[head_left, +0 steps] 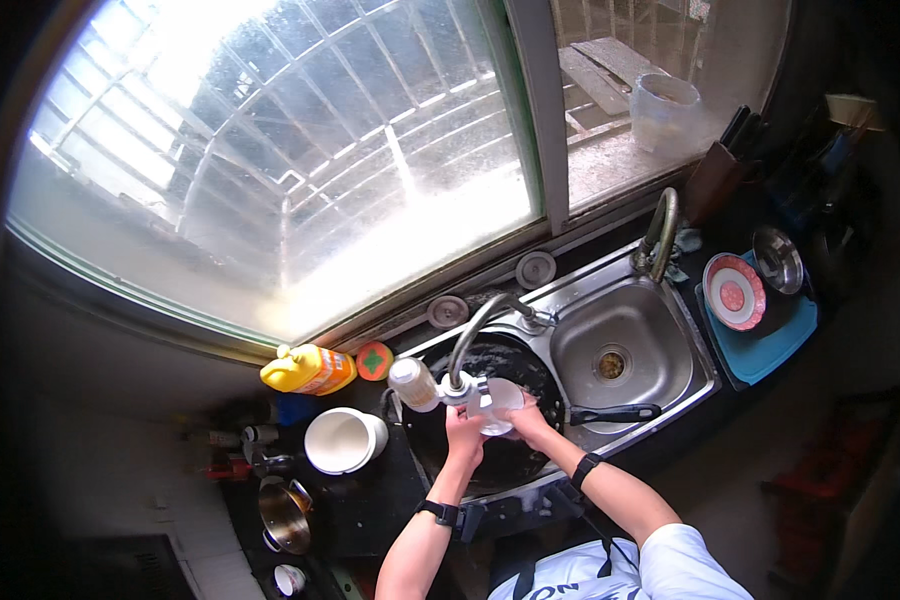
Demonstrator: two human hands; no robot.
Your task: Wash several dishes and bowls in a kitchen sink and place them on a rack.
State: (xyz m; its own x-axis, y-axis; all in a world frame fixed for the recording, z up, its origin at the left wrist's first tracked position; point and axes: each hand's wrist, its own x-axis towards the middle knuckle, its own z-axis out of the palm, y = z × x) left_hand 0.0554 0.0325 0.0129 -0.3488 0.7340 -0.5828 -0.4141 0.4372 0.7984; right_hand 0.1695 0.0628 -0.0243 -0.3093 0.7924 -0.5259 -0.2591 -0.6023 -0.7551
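Observation:
Both my hands hold a translucent round bowl [497,406] above a large black wok [495,465] in the left sink basin. My left hand [465,435] grips its left side and my right hand [526,418] its right side. Just beyond the bowl, a curved metal faucet [476,330] with a white filter attachment [414,384] hangs over the wok. Some liquid and pale suds show in the wok. Its black handle [616,414] reaches over the front edge of the right basin.
The right steel basin [615,337] has debris at its drain. Left of the sink stand a white tub [345,441], a yellow jug [311,370] and a steel pot [285,517]. To the right, a pink-rimmed plate [733,292] and a metal bowl [778,260] rest on a blue tray [765,352].

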